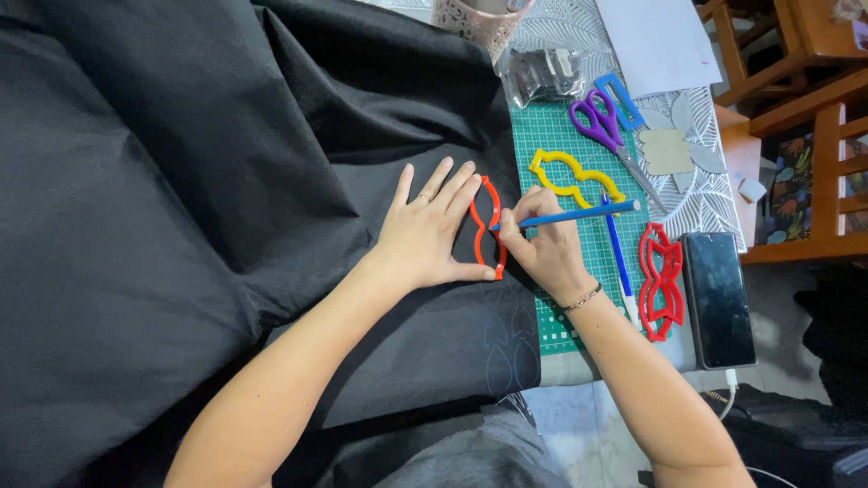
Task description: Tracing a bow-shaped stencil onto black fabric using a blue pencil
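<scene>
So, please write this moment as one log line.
left hand: pressing red template | right hand: holds blue pencil | under: black fabric

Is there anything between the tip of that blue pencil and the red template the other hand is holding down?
Nothing visible. The right hand holds the blue pencil with its tip right at the red template's edge, while the left hand presses that template flat on the black fabric.

My table (723,194) has a patterned cover; on it sit black fabric (181,181), a green cutting mat (542,145), a phone (719,298) and white paper (660,41).
</scene>
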